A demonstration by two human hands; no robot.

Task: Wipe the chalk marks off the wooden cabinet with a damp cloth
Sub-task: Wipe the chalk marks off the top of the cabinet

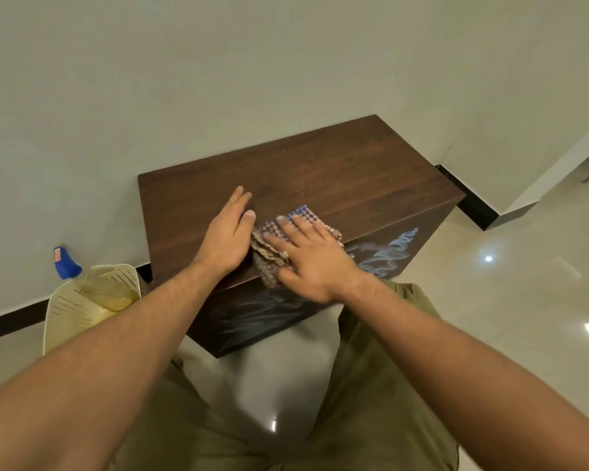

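One bottle [69, 266] in basket [65, 311], beside cabinet [320, 171]

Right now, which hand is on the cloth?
The right hand: it presses flat, fingers spread, on the checked cloth at the front edge of the cabinet top. The left hand lies open on bare wood beside it.

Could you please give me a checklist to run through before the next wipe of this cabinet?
1. Cloth pressed flat under right hand: ok.
2. Left hand flat on cabinet top: ok.
3. Front face free of chalk marks: not ok, scribbles show there.
4. Cloth damp enough: cannot tell.
5. Spray bottle in basket on the left: ok.
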